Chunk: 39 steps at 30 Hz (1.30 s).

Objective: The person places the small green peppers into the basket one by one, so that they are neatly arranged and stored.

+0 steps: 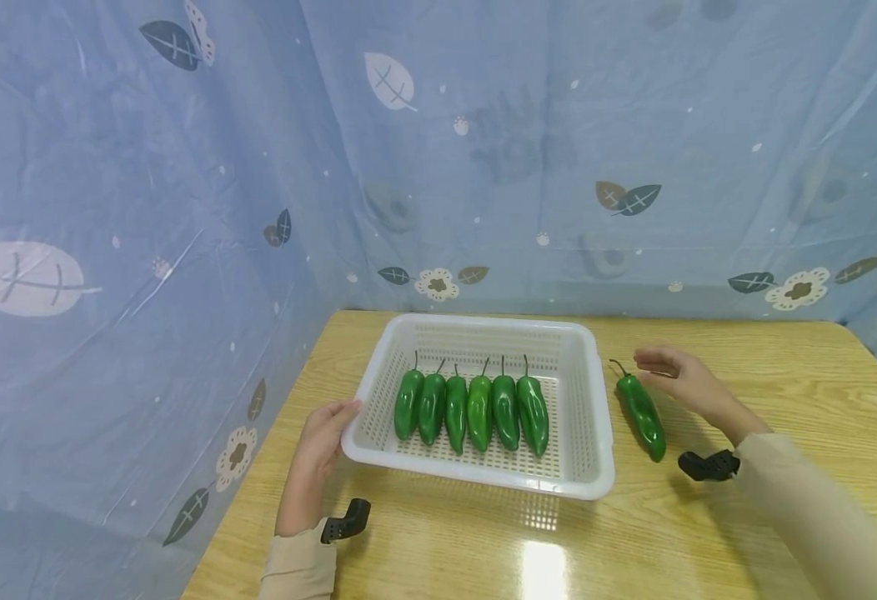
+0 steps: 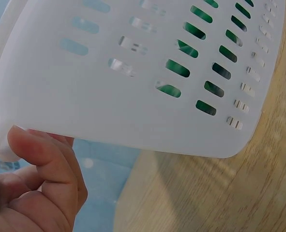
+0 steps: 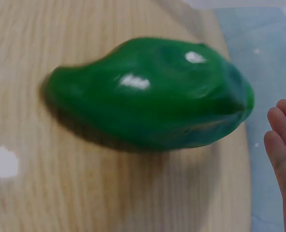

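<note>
A white plastic basket [image 1: 592, 400] with slotted walls stands on the table, a row of several green peppers [image 1: 479, 412] side by side on its floor, stems pointing away from me. At its left side my left hand [image 1: 323, 435] grips the rim, fingers curled at the edge of the basket wall [image 2: 109, 111] in the left wrist view. One more green pepper [image 1: 641, 415] lies on the wood right of the basket. Close beside its stem end is my right hand [image 1: 682, 383], fingers extended and holding nothing. That pepper [image 3: 147, 94] fills much of the right wrist view, with the fingertips at the right edge.
The light wooden table [image 1: 438, 542] reaches back to a blue curtain [image 1: 528, 167] printed with leaves and flowers, which also hangs along the left side. A black wrist mount [image 1: 347, 521] sits on the left sleeve, another black mount [image 1: 709, 465] on the right.
</note>
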Available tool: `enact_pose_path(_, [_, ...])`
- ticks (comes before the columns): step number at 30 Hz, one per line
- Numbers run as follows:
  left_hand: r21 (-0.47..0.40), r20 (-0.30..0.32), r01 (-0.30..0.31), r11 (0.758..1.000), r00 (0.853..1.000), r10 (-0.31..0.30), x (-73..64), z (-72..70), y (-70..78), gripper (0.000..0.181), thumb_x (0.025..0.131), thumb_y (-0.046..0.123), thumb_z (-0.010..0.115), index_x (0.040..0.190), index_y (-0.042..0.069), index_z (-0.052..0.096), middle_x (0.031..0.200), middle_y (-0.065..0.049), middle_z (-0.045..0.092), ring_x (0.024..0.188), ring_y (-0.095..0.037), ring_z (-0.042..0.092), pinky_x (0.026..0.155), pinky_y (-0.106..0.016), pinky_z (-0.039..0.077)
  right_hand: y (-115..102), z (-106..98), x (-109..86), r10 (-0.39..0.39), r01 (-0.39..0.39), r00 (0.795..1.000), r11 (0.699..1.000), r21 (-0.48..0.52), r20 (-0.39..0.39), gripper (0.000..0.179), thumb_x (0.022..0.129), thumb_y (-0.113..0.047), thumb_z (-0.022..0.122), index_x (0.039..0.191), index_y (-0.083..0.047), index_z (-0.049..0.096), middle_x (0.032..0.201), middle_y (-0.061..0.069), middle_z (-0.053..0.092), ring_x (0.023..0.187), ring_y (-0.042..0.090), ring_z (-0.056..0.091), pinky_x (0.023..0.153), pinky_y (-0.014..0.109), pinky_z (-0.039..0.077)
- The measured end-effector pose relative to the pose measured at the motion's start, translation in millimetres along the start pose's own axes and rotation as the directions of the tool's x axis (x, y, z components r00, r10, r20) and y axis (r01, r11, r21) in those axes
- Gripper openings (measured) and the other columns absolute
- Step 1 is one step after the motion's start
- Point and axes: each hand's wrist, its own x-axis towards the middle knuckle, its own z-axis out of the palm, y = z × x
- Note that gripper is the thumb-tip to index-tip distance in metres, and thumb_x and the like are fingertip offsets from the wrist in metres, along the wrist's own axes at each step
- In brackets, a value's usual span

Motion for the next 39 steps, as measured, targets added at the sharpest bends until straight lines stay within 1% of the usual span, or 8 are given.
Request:
enact_pose_path(3, [-0.004,0.003,0.002,1.000,1.000,-0.002,-0.2,0.2,0.6,0.043,0.098,0.024,0.051,0.127,-0.008,0.052,0.123,-0.025,0.058,0.103,-0.025,0.063,0.079,-0.031,0.054,2.2,2.3,-0.7,-0.004,0.004,1.000,1.000,-0.028,0.019,0.053,0.098,-0.025,0.053,0.138,0.007,0.038,0.138,0.030,0.044,0.123,0.045,0.045,0.091,0.027,0.048])
enact_pose_path(7, [-0.001,-0.001,0.009,1.000,1.000,-0.009,0.2,0.9,1.9,0.041,0.099,0.022,0.050,0.127,-0.007,0.052,0.122,-0.025,0.058,0.102,-0.025,0.064,0.078,-0.031,0.054,4.4,5.1,-0.1,-0.012,0.014,0.999,0.999,-0.049,0.049,0.051,0.097,-0.023,0.054,0.138,0.005,0.040,0.140,0.030,0.041,0.125,0.049,0.041,0.097,0.057,0.041])
enact_pose_path(9, [0.002,-0.005,0.016,1.000,1.000,-0.016,0.7,1.3,2.1,0.040,0.099,0.022,0.049,0.127,-0.006,0.053,0.122,-0.024,0.059,0.102,-0.025,0.064,0.078,-0.031,0.054,5.6,6.7,0.8,-0.023,0.028,0.998,0.997,-0.067,0.064,0.050,0.096,-0.022,0.055,0.137,0.005,0.042,0.140,0.030,0.041,0.125,0.050,0.041,0.096,0.061,0.039])
enact_pose_path(16, [0.001,-0.003,0.013,1.000,1.000,-0.013,0.4,0.7,1.2,0.043,0.099,0.023,0.050,0.128,-0.008,0.051,0.123,-0.025,0.058,0.103,-0.025,0.063,0.078,-0.030,0.054,6.6,9.7,5.0,-0.077,0.095,0.991,0.980,-0.174,0.113,0.051,0.093,-0.021,0.061,0.132,0.007,0.047,0.135,0.033,0.044,0.120,0.054,0.042,0.092,0.062,0.042])
enact_pose_path(24, [0.001,-0.005,0.002,1.000,1.000,-0.002,0.4,0.6,0.7,0.043,0.098,0.024,0.051,0.128,-0.006,0.052,0.123,-0.025,0.058,0.105,-0.028,0.063,0.079,-0.032,0.054,5.7,11.7,12.9,-0.067,0.105,0.985,0.964,-0.243,0.161,0.048,0.090,-0.020,0.065,0.129,0.005,0.053,0.129,0.030,0.051,0.117,0.051,0.046,0.089,0.062,0.042])
enact_pose_path(33, [0.003,-0.012,0.012,1.000,1.000,-0.012,1.0,0.9,0.7,0.041,0.098,0.023,0.051,0.126,-0.007,0.053,0.122,-0.024,0.058,0.102,-0.025,0.064,0.077,-0.031,0.054,2.6,13.6,20.0,-0.053,0.122,0.970,0.951,-0.284,0.238,0.049,0.089,-0.021,0.066,0.129,0.004,0.053,0.126,0.032,0.052,0.102,0.040,0.056,0.073,0.042,0.051])
enact_pose_path(36, [0.003,-0.014,0.009,1.000,1.000,-0.009,0.6,0.7,0.8,0.041,0.098,0.023,0.051,0.126,-0.008,0.053,0.122,-0.025,0.058,0.102,-0.026,0.064,0.077,-0.031,0.055,3.0,13.2,21.9,-0.038,0.113,0.966,0.951,-0.289,0.255,0.049,0.088,-0.021,0.066,0.129,0.004,0.054,0.125,0.032,0.050,0.094,0.030,0.056,0.068,0.034,0.049])
enact_pose_path(39, [-0.004,-0.013,0.004,1.000,1.000,-0.004,0.2,0.4,1.1,0.042,0.098,0.023,0.052,0.126,-0.008,0.053,0.121,-0.025,0.059,0.102,-0.026,0.064,0.076,-0.031,0.055,4.1,13.1,24.4,-0.046,0.123,0.962,0.954,-0.274,0.271,0.048,0.088,-0.019,0.066,0.128,0.005,0.054,0.119,0.030,0.055,0.080,0.018,0.057,0.061,0.028,0.048])
